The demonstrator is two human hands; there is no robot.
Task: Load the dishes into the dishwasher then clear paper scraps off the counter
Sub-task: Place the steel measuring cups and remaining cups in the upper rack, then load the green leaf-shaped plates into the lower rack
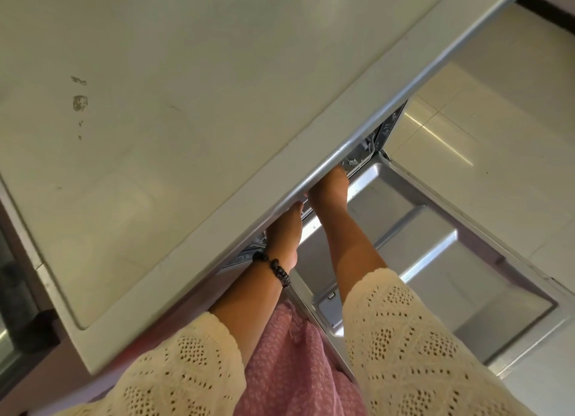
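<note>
The dishwasher sits under the pale counter [186, 89], and its steel door [451, 260] hangs folded down and open. Both my arms reach beneath the counter's front edge into the machine. My left hand [284, 232], with a dark bead bracelet at the wrist, has its fingers hidden under the edge. My right hand [329, 188] goes in further right, its fingers also out of sight. A bit of the rack [364, 154] shows past the right hand. What either hand touches is hidden. No dishes or paper scraps show.
The counter bears a few brown stains [80, 103] at left. Shiny pale floor tiles [497, 120] lie to the right of the door. A dark appliance [12, 291] stands at the far left edge. My pink skirt [292, 369] hangs close to the door's near corner.
</note>
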